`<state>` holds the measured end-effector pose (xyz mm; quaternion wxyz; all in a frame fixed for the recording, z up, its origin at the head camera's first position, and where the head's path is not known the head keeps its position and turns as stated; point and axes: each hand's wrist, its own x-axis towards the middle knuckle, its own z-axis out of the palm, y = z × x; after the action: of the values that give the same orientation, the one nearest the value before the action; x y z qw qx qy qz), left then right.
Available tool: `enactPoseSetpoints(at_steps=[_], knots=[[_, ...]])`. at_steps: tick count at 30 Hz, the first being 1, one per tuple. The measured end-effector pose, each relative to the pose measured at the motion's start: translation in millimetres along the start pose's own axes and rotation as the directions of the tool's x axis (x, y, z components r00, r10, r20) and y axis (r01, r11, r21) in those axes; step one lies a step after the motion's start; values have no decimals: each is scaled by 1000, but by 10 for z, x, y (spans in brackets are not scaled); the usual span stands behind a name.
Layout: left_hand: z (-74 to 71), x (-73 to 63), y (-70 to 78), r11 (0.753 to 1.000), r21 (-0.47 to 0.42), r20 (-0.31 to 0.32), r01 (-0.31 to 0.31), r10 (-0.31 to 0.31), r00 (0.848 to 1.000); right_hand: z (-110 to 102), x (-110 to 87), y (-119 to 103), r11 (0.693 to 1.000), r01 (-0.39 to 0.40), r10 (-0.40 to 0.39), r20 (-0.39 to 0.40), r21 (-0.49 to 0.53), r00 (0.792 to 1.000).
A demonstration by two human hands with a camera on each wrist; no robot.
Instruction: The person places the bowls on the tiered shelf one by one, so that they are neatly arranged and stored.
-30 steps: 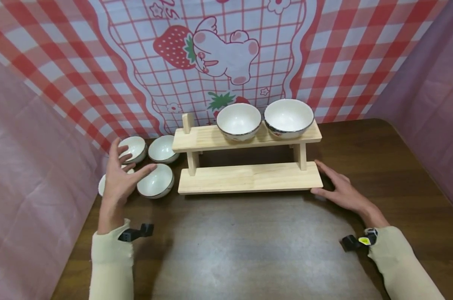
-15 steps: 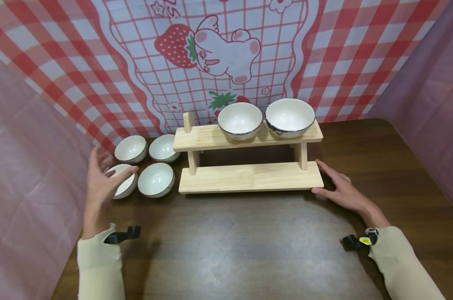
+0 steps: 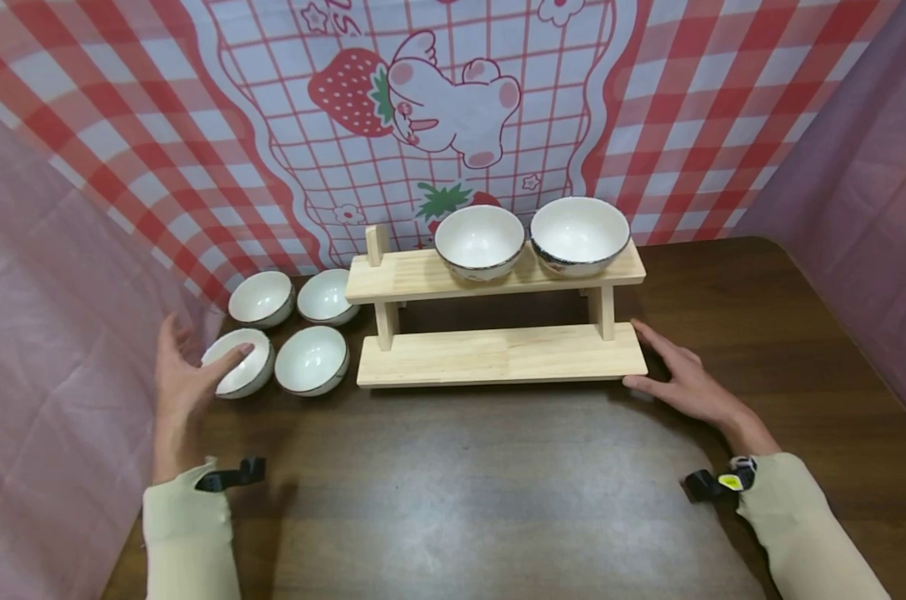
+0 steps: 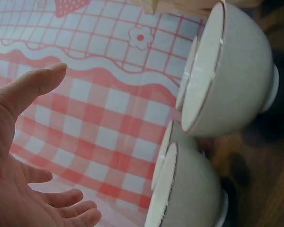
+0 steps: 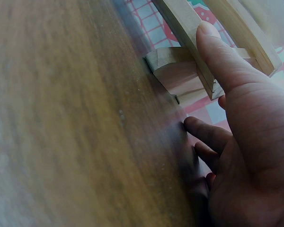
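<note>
At the far left, my left hand (image 3: 182,379) is spread beside a small white bowl (image 3: 244,371), its thumb over the bowl's rim as seen from the head. In the left wrist view a gap lies between that hand's fingers (image 4: 68,198) and the bowls. My right hand (image 3: 688,387) holds the right end of the two-tier wooden shelf's lower board (image 3: 498,357), thumb at the front corner and a finger at the back one. The right wrist view has this thumb (image 5: 222,52) against the board's edge. On the upper board (image 3: 403,275) stand two larger bowls, left (image 3: 479,243) and right (image 3: 580,236).
More small bowls, one at the back left (image 3: 262,298), one beside the shelf (image 3: 327,297) and one in front (image 3: 312,360), stand upright on the brown wooden table (image 3: 460,492). A checked cloth (image 3: 685,108) hangs behind; pink curtains (image 3: 55,358) flank both sides.
My left hand has moved left and toward me, away from over the back bowls to the outer side of the front left bowl. The right hand has stayed at the shelf's end.
</note>
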<state>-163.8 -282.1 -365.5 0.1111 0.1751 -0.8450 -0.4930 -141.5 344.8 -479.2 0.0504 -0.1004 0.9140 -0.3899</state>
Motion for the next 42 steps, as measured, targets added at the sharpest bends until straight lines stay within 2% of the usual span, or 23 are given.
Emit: enactPoseSetpoints(at_steps=[11,20,28,33,42], knots=[[-24,144,-237,994,104,-7,-42,43,999,-20,-7,-5,1000,-13,13,12,11,1000],[-41,239,-386,986,161,55,-31,22,998,-11,-3,11,1000,10,-10,-5,14,1000],[-34,301,-540,977,209,110,-51,28,994,10,12,32,1000,21,-21,-10,13,1000],[-21,331,-618,979,199,128,-48,23,991,6,15,33,1000,9,-9,-5,11,1000],[23,354,-772,992,128,176,-21,-2,984,7,18,23,1000,-6,6,-1,7,1000]])
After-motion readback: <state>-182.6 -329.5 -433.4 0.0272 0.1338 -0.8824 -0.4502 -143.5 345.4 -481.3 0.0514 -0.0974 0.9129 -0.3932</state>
